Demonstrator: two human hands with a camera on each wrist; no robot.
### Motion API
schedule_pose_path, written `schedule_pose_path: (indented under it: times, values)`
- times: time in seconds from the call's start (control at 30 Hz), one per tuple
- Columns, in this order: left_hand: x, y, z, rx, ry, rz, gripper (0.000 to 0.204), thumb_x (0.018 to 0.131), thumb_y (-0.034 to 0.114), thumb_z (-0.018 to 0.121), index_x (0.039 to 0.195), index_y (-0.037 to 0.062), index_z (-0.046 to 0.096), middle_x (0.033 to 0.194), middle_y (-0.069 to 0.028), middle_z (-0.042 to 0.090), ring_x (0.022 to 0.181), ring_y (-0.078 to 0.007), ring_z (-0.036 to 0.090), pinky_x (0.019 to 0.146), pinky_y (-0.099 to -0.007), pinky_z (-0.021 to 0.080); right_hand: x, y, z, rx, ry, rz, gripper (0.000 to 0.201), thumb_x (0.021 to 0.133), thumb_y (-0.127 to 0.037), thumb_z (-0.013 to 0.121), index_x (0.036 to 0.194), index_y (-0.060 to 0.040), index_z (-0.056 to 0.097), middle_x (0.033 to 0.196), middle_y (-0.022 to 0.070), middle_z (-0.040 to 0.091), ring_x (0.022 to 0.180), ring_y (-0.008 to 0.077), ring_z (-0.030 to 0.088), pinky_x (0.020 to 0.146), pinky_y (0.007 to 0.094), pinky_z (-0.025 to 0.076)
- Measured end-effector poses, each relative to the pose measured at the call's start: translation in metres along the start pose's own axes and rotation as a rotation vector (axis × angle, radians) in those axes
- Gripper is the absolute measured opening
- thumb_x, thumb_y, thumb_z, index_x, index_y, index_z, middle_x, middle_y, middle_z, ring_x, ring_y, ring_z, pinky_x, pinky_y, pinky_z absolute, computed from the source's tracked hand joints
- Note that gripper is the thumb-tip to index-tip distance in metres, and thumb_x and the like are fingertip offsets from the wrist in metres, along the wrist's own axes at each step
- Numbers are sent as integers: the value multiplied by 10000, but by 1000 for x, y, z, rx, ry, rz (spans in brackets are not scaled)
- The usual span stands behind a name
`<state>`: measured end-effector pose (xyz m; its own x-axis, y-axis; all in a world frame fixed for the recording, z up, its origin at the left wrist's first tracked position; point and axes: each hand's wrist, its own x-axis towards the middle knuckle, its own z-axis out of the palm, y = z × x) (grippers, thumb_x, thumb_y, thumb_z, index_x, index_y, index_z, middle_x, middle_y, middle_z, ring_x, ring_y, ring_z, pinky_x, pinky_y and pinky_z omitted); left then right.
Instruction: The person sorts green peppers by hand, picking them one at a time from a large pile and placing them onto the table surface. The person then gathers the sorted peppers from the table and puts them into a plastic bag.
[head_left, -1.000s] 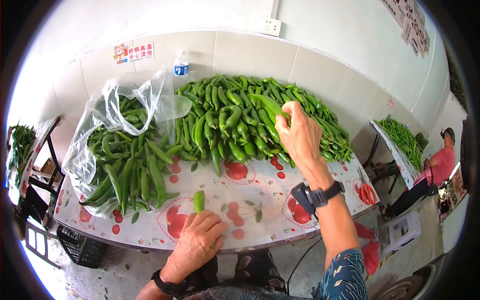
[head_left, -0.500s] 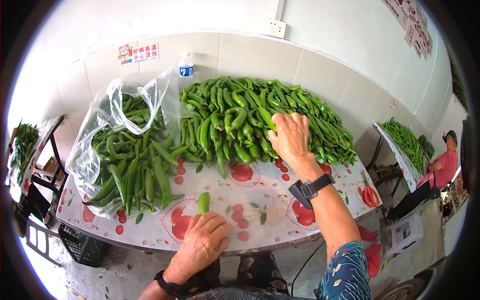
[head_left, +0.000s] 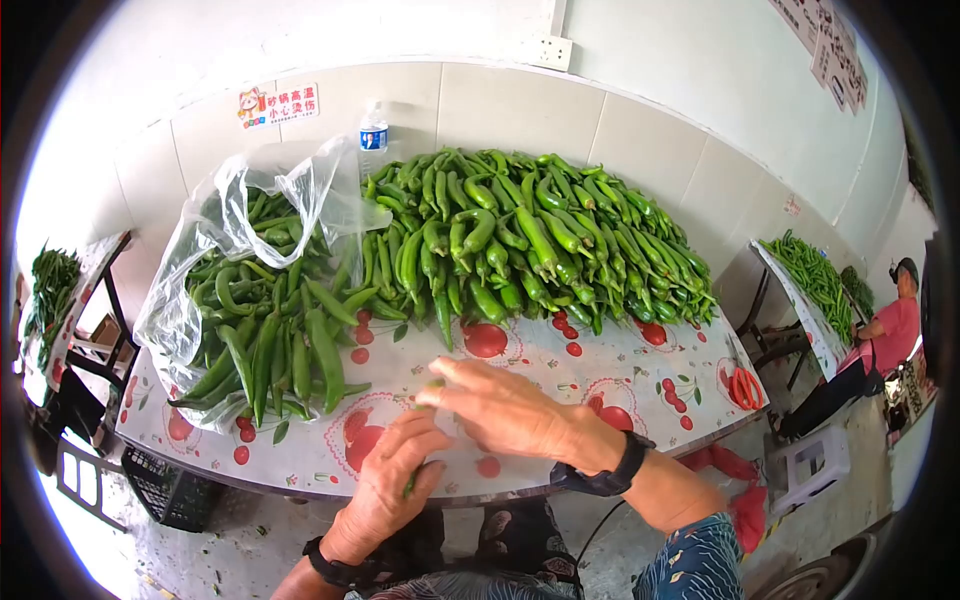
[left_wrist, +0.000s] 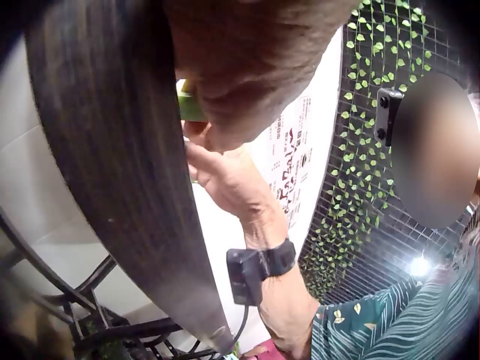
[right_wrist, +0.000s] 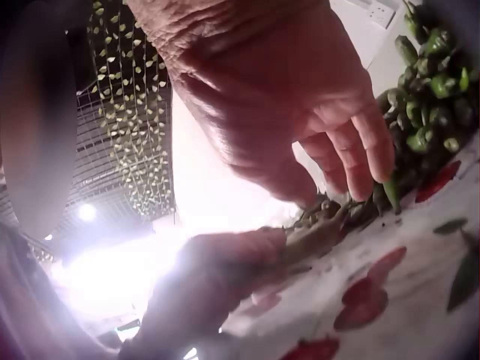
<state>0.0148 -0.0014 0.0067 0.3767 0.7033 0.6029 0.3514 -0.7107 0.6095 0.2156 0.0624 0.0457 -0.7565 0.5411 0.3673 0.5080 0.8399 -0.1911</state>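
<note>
In the head view, my left hand (head_left: 395,475) is curled round a green pepper (head_left: 410,484) at the table's front edge. My right hand (head_left: 505,408) is just right of it, its fingers loosely bent over the pepper's upper end; contact is unclear. Beneath my left hand (left_wrist: 259,67), a bit of green (left_wrist: 192,107) shows in the left wrist view, beside my right hand (left_wrist: 238,187). The right wrist view has my right hand (right_wrist: 262,97) with spread fingers above my blurred left hand (right_wrist: 217,266). A large pepper pile (head_left: 540,240) lies behind.
A clear plastic bag (head_left: 170,310) of peppers lies at the left, with a water bottle (head_left: 373,136) behind. Red-handled scissors (head_left: 745,388) lie at the table's right edge. A white stool (head_left: 812,465) and a person in pink (head_left: 895,330) are at the right.
My right hand has left the pepper pile and come down and left to my left hand; the pepper it carried now lies on the pile. My left hand has stayed near the front edge.
</note>
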Motion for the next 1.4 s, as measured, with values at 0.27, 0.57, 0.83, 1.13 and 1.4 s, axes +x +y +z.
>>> schedule_pose_path:
  times: [0.27,0.57,0.83,1.13,1.4]
  values:
    - [0,-3,13,-461,407,-183,625,885,450,685,1259,-18,508,1122,-122,630,1001,-249,639,870,-373,523,-6,2,-6,237,-58,171,344,816,-103,681,1153,-65,626,973,158,609,921,322,633,784,423,523]
    - [0,-8,2,3,-28,-121,381,760,31,711,1128,67,619,1133,-151,636,1018,-351,616,875,-400,519,12,29,-86,122,561,523,332,866,-191,671,1137,-40,554,687,143,645,596,313,638,569,424,491]
    - [0,0,9,254,-175,-4,379,706,79,756,1068,79,643,1088,-90,643,1068,-315,593,919,-431,482,44,101,-106,-292,596,578,185,869,-180,648,954,-42,558,693,215,639,674,389,652,628,470,504]
    - [-1,-2,8,243,-185,-10,389,699,77,747,1071,74,635,1100,-88,637,1080,-313,585,931,-430,476,78,135,-77,-514,308,720,278,874,-328,662,838,-53,669,769,152,687,850,343,651,743,471,506]
    - [0,-2,7,235,-196,-5,368,719,86,740,1071,71,634,1102,-88,632,1083,-307,586,929,-418,478,64,141,-75,-638,471,462,215,831,-276,692,878,-66,691,934,92,661,982,291,551,870,438,443]
